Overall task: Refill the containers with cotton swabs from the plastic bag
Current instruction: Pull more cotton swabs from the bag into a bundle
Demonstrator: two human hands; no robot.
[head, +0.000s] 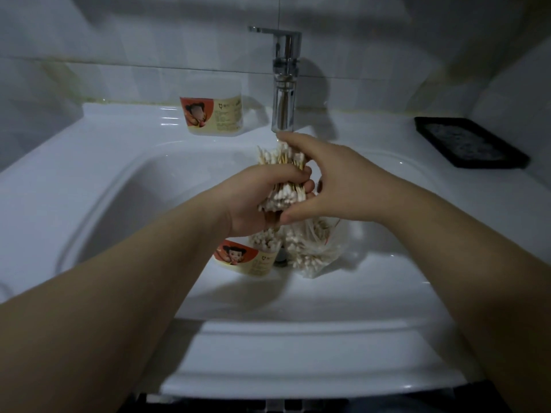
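my left hand gripped a thick bundle of white-tipped wooden cotton swabs. my right hand, fingers straight, touched its ends.

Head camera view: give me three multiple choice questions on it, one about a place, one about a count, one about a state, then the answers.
1. Where does the plastic bag lie?
A. on the floor
B. on a shelf
C. in the sink basin

2. How many labelled containers show?
A. two
B. one
C. four

3. What is the left hand doing?
A. lying flat on the rim
B. gripping a bundle of cotton swabs
C. hanging idle

Answers:
1 C: the bag rests in the basin beside the front container.
2 A: that one, plus the back container on the ledge.
3 B: its fingers curl round the bundle.
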